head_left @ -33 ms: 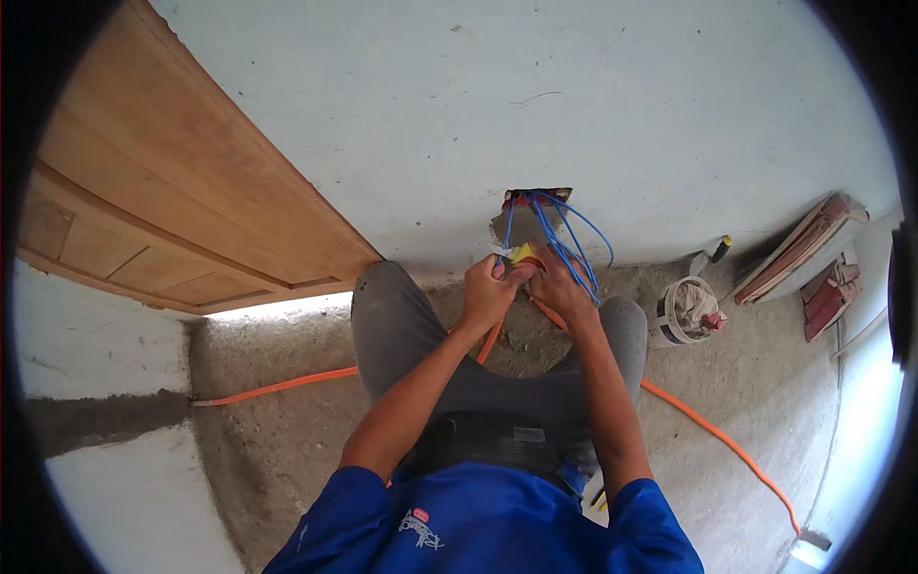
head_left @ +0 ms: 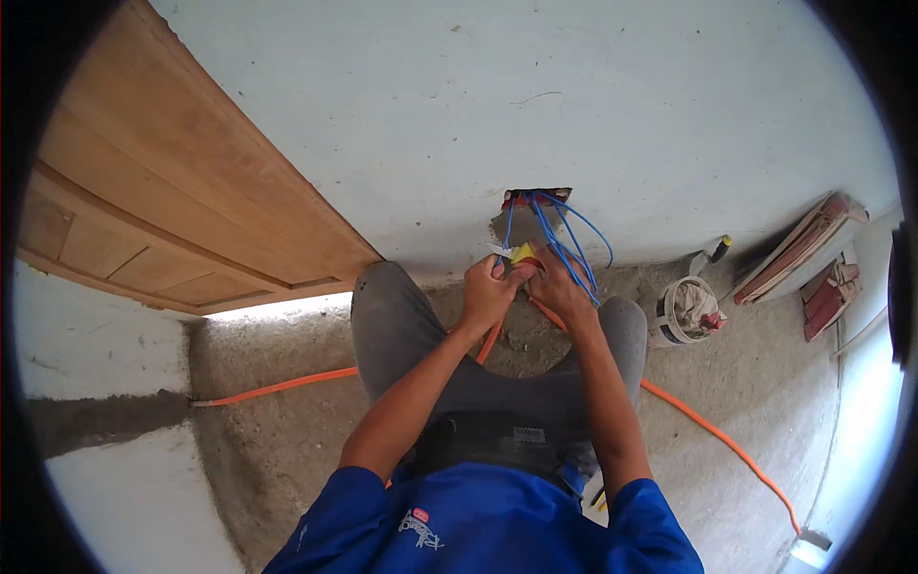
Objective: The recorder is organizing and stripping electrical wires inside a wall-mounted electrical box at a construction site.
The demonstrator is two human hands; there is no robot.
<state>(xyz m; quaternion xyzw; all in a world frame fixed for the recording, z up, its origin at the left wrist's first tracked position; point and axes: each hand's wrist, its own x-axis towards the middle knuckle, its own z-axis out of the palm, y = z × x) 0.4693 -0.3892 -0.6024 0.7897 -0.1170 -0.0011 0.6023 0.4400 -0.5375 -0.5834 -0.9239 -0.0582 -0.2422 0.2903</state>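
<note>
Fingers of the left hand (head_left: 486, 292) close around a yellow-handled tool (head_left: 517, 253), while the right hand (head_left: 559, 287) pinches blue wires (head_left: 564, 244) running to the wall box (head_left: 535, 201) at twelve o'clock.

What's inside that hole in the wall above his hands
Blue wires run out of the wall box, which has a red rim, down to both hands. Its depth is dark; nothing else is visible.

Wooden door (head_left: 163, 191), white bucket (head_left: 681, 314), stacked boards (head_left: 798, 249), concrete floor (head_left: 277, 450).
</note>
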